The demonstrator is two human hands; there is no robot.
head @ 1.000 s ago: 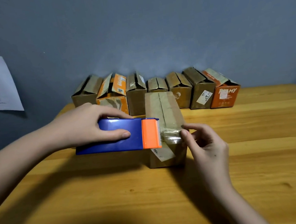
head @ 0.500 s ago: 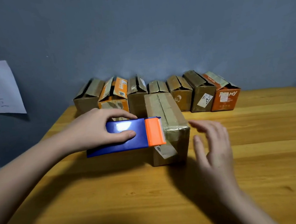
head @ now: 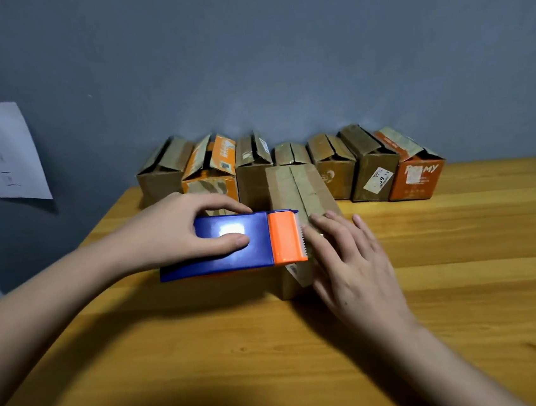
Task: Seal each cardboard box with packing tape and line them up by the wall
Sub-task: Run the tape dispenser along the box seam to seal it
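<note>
A wooden table (head: 463, 248) is being backed by a grey wall (head: 310, 49). The tape dispenser (head: 234, 242) is being gripped by the left hand (head: 177, 232); beside it, the box (head: 302, 192) is being pressed by the flat, spread right hand (head: 348, 254). Beyond both hands, a row of boxes (head: 372, 172) is being kept along the wall.

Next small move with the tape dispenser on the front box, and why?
Probably draw the tape dispenser away so its teeth cut the tape: the left hand grips it at the front box near edge, and the right hand lies flat, pressing there.
</note>
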